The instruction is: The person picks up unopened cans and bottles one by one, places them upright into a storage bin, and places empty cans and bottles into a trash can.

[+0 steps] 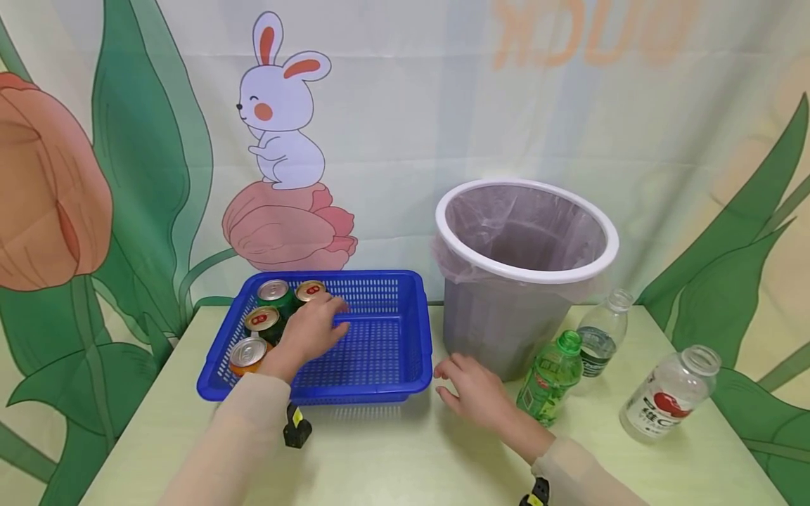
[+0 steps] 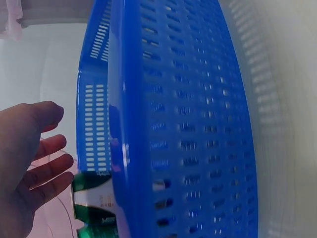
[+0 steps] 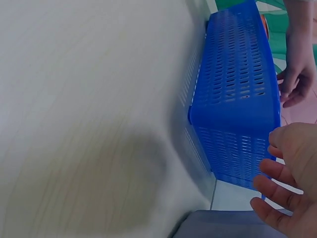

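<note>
My left hand (image 1: 314, 327) hovers over the left part of a blue plastic basket (image 1: 414, 351), its fingers loosely bent with nothing between them. Below and beside it stand several drink cans: a green can (image 1: 274, 289), a gold-topped can (image 1: 311, 289), another gold-topped can (image 1: 263, 320) and an orange can (image 1: 247, 353). In the left wrist view, the fingers are spread near a green and white can (image 2: 94, 198). My right hand (image 1: 474, 393) is just right of the basket, above the table, fingers relaxed and holding nothing.
A grey bin (image 1: 468, 330) with a white rim and clear liner stands behind my right hand. To its right are a green bottle (image 1: 552, 379), a clear bottle (image 1: 601, 334) and a clear jar-like bottle (image 1: 671, 397) with a red-fruit label. A printed cloth (image 1: 392, 140) hangs behind the table (image 1: 380, 457).
</note>
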The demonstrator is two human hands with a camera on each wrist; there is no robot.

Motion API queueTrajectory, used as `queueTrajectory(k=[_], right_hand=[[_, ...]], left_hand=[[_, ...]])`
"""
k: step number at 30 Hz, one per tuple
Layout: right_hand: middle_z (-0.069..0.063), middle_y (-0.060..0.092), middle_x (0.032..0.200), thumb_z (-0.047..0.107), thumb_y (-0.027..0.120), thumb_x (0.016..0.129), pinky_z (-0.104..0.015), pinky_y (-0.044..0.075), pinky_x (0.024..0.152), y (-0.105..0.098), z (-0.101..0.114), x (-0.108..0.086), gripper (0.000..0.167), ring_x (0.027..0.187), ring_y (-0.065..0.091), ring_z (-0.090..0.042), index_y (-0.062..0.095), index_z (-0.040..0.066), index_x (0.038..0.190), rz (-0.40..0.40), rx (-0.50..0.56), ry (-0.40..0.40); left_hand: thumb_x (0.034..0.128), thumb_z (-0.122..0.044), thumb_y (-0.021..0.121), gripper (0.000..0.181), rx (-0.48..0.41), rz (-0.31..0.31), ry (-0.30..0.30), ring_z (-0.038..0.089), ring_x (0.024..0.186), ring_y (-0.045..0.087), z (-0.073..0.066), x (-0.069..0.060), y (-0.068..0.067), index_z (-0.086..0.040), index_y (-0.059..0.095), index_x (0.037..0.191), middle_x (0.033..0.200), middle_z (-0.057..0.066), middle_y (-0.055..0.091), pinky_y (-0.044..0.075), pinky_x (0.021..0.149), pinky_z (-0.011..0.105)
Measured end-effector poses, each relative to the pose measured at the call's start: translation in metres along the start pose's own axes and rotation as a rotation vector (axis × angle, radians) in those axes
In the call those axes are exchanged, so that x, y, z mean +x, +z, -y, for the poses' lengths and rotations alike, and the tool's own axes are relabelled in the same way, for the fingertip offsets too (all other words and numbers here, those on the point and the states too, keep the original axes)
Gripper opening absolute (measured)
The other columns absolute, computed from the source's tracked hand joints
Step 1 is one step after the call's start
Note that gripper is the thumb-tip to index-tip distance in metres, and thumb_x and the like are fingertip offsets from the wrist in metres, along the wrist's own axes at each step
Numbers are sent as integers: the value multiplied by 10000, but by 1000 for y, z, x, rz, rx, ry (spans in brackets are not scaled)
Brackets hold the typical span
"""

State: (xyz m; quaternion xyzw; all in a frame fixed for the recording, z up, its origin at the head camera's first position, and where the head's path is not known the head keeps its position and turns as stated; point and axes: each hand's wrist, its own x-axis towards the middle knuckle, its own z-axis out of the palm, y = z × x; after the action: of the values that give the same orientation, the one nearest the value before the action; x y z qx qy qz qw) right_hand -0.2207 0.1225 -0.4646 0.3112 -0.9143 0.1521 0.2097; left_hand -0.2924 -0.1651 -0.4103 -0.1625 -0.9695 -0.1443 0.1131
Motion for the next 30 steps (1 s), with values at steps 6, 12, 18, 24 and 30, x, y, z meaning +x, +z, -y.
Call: queueTrajectory(k=[6,12,18,24,30], right_hand=[[64,583,849,189,742,755,-263,492,615,-6,2,-9,211,758,567,-119,615,169,922,-32,-38,-76],[59,590,876,203,757,736,-289,503,657,-21,5,-13,275,770,587,-143,619,165,971,-72,-76,-120],[64,593,889,218,766,722,-290,497,657,-35,6,-14,313,764,579,-139,627,163,997,-129,-91,-145],[57,607,920,216,768,714,-297,502,669,-49,6,-14,343,801,585,-145,626,158,1020,-152,-78,-136],[57,612,921,199,754,724,-302,502,671,-61,6,-17,342,815,579,-145,624,166,1039,-174,-68,-99]], left_hand=[[859,-226,643,281,-88,9,-13,256,995,604,-9,1,4,-91,620,1105,1070,77,605,522,828,422],[865,-239,635,280,-176,17,-34,239,961,609,-21,8,3,-98,618,1106,1066,74,619,527,819,398],[875,-244,621,285,-302,5,-70,224,909,600,-30,20,1,-89,613,1113,1055,83,629,537,782,377],[879,-229,610,287,-423,-26,-85,227,873,590,-40,32,-3,-68,605,1117,1032,95,637,525,748,372],[876,-237,596,266,-498,-40,-96,234,885,599,-53,41,-13,-74,608,1087,1017,88,647,524,733,367]])
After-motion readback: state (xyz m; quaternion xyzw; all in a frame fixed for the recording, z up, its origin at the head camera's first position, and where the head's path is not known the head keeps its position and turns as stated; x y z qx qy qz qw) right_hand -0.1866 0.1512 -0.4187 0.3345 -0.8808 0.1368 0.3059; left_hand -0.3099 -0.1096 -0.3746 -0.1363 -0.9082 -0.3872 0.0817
